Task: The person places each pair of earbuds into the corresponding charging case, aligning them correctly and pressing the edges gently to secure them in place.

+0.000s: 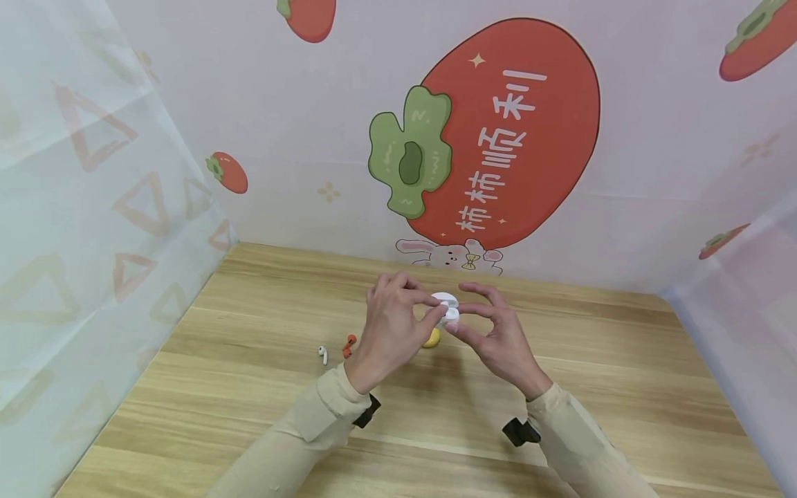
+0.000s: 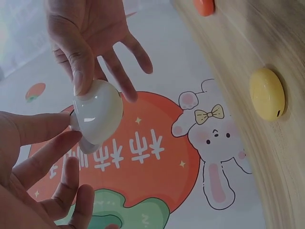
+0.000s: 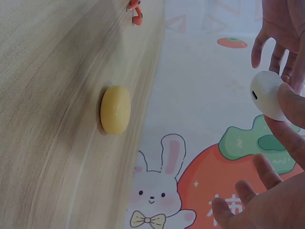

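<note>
A white earbud charging case is raised off the table with its lid up. My right hand holds it between thumb and fingers. My left hand reaches to its opening, where thumb and forefinger pinch a small white earbud, mostly hidden by the fingertips. Seen from the left wrist, the case shows its smooth rounded shell. A dark port slot marks the case in the right wrist view.
Below the hands, a yellow oval case lies on the wooden table. Left of it lie red earbuds and one white earbud. A printed cloth wall rises behind the table, with cloth sides left and right.
</note>
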`<state>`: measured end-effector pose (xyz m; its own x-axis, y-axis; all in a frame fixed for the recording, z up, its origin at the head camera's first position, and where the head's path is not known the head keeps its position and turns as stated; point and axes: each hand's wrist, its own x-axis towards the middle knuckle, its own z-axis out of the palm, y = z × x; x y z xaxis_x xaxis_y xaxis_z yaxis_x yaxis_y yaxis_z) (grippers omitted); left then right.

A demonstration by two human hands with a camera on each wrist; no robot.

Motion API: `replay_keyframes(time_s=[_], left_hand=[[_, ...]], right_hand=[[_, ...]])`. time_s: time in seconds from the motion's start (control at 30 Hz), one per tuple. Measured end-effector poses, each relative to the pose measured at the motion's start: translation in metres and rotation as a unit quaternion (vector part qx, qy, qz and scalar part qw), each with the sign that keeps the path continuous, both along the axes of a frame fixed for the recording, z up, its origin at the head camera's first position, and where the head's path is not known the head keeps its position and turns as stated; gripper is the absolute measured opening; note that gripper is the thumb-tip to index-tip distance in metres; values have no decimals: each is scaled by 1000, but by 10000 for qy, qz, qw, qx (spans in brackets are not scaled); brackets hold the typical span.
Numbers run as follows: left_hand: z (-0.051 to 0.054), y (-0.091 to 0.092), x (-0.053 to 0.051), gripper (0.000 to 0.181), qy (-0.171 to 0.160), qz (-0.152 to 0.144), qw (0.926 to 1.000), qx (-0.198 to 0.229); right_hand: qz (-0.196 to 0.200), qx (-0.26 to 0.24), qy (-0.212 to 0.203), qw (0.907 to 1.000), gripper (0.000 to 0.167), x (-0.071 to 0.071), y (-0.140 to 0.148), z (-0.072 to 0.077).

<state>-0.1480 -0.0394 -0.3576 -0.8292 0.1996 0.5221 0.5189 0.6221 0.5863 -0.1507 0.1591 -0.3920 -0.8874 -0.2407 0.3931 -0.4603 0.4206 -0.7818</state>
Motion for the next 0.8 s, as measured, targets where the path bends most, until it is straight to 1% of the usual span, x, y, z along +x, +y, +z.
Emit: replay_keyframes(time_s=[0.17, 0.37, 0.43, 0.6, 0.8], left_hand=[[1, 1, 1, 14, 38, 145, 9999, -2], [1, 1, 1, 14, 52, 228, 9997, -5], [0, 2, 1, 14, 31, 210, 9998, 10], [0, 3, 1, 10, -56, 22, 10000, 37], [0, 3, 1, 10, -97, -109, 9999, -50]], right_hand=[[2, 8, -24, 10000, 22, 1, -1, 1], [-16, 32, -51, 10000, 22, 1, -1, 1], [-21, 48, -51, 10000, 22, 1, -1, 1], [-32, 50, -75, 10000, 22, 1, -1, 1], [-46, 34, -108, 9999, 22, 1, -2, 2]])
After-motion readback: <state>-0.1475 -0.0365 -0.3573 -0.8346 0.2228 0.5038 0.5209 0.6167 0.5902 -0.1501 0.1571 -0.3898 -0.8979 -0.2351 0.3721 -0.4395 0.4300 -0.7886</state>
